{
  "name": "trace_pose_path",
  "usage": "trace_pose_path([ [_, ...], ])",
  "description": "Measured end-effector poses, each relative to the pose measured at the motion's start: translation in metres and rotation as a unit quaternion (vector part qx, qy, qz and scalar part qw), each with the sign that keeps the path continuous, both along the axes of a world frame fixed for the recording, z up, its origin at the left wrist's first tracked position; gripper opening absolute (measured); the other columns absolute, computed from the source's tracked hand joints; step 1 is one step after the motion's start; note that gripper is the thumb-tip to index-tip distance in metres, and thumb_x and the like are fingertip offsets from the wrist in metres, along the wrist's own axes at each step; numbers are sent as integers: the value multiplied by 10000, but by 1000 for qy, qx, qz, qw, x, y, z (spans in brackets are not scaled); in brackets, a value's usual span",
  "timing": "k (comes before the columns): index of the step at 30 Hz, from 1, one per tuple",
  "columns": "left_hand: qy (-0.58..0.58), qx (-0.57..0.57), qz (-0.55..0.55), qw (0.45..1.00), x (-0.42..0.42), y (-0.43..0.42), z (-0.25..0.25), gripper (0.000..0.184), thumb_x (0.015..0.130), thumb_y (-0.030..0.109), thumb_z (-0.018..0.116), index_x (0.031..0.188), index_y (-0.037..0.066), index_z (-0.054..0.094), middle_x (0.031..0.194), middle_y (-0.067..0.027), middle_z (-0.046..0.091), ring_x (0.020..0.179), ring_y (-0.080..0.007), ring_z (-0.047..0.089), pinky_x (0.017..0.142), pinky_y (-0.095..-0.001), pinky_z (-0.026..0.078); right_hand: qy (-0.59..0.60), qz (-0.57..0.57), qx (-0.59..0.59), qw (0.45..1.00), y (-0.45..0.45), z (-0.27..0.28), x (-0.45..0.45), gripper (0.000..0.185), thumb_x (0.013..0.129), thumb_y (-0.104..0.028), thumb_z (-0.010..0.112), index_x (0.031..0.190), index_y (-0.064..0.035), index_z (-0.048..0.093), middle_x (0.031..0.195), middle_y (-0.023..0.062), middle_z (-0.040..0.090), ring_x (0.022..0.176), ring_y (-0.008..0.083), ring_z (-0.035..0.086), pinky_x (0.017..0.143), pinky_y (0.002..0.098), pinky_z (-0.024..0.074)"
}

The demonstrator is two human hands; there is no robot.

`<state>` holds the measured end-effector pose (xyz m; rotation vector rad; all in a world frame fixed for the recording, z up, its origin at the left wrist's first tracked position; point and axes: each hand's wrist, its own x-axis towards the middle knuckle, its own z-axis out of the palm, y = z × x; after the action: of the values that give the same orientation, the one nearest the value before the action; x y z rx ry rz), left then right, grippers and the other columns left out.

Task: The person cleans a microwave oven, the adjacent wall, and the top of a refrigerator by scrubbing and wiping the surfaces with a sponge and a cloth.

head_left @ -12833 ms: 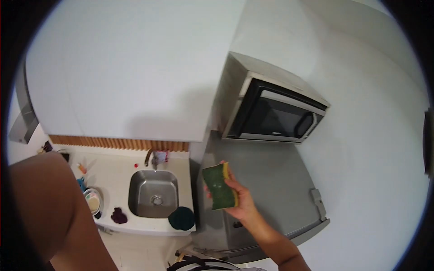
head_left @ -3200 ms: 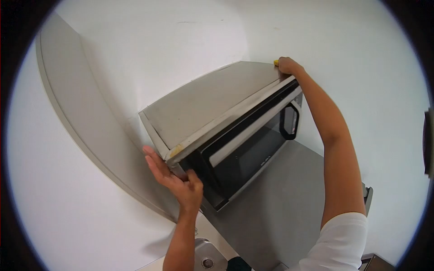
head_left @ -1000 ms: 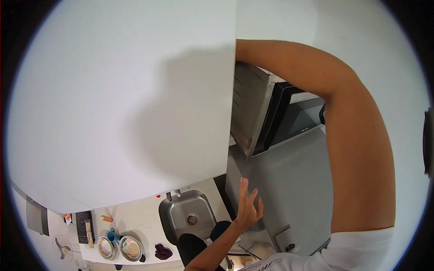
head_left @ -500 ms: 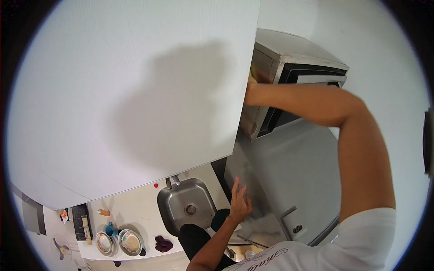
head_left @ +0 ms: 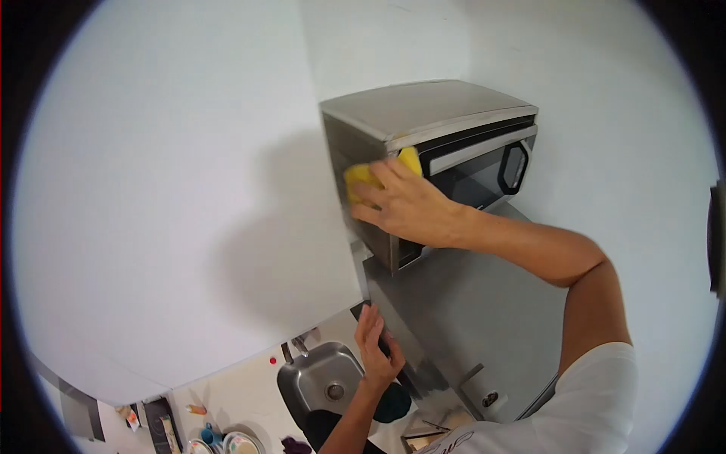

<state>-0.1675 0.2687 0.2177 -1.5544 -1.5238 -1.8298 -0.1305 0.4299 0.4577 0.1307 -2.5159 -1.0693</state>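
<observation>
My right hand (head_left: 404,200) is closed on a yellow cloth (head_left: 360,181), pressing it to the front left edge of a silver microwave oven (head_left: 435,106). Part of the cloth pokes out above my fingers. The microwave stands on top of a grey fridge (head_left: 454,303), its dark door window facing me. Lower down, my left hand (head_left: 380,349) is open, fingers stretched up and thumb apart, with nothing in it. It is beside the fridge's side wall; whether it touches the wall I cannot tell.
A large white cabinet panel (head_left: 181,189) fills the left. Below it are a steel sink (head_left: 321,378) with a faucet (head_left: 300,346), bowls (head_left: 240,444), a blue mug (head_left: 210,434) and a small bottle (head_left: 197,409) on the counter. A dark green cloth-like item (head_left: 393,402) lies by the sink.
My right hand has come out from behind the cabinet panel to the microwave's front edge, bringing the yellow cloth into view. The view has shifted, showing more of the microwave. My left hand stays open.
</observation>
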Motion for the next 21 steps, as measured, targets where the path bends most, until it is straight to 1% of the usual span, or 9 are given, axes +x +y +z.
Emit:
trace_pose_path([
  [2,77,85,10,993,-5,21,52,449,798,-110,469,1235,-30,405,1350,-284,342,1214,-412,450,999,-441,408,211,151,-89,962,8,22,14,316,786,-77,568,1089,-133,636,1153,28,600,1052,278,490,957,388,355],
  [3,123,113,25,986,-9,35,79,473,804,-94,477,1263,-5,407,1356,-269,364,1214,-386,457,998,-414,394,217,145,-86,962,20,23,18,316,786,-77,568,1089,-133,636,1153,28,600,1052,278,490,957,388,355],
  [5,167,142,44,975,-15,63,137,424,822,-61,486,1240,-9,437,1358,-264,387,1240,-388,426,1036,-432,333,289,159,-279,902,55,17,18,366,768,-23,556,1118,-113,611,1199,88,584,1065,332,503,953,425,361],
  [6,166,124,63,976,-20,76,164,415,836,-20,513,1244,-14,441,1378,-265,363,1263,-391,395,1049,-440,304,238,169,-349,891,79,16,23,423,850,20,500,1250,-114,534,1284,93,540,1161,308,474,1006,424,339],
  [9,131,85,92,983,-39,119,222,542,861,83,592,1335,-31,356,1423,-274,293,1349,-413,252,1102,-470,190,285,75,-290,911,174,13,61,442,828,46,463,1241,-95,537,1244,145,557,1181,320,480,1013,401,372],
  [12,125,-26,128,983,-52,153,236,679,879,127,598,1416,-25,211,1456,-283,226,1393,-417,135,1122,-492,84,291,51,-485,823,290,17,126,616,670,83,372,1247,-46,545,1283,99,524,1184,258,503,1006,336,388],
  [13,126,-28,128,983,-54,157,231,679,879,127,598,1416,-25,211,1456,-283,226,1393,-417,135,1122,-492,84,333,-81,-480,808,304,26,135,577,697,87,405,1239,-44,553,1254,123,556,1173,271,515,995,314,393],
  [17,145,-14,115,983,-69,173,217,760,848,41,573,1441,-25,102,1481,-294,140,1407,-423,32,1110,-541,4,285,-165,-381,864,265,41,107,495,720,79,486,1184,-50,596,1175,150,611,1113,297,548,971,350,419],
  [21,159,-20,135,978,-62,170,215,811,745,-122,481,1448,-28,88,1496,-297,75,1406,-435,3,1101,-575,9,212,200,-362,886,128,17,36,474,747,20,516,1209,-75,564,1235,130,566,1170,285,507,1028,395,359],
])
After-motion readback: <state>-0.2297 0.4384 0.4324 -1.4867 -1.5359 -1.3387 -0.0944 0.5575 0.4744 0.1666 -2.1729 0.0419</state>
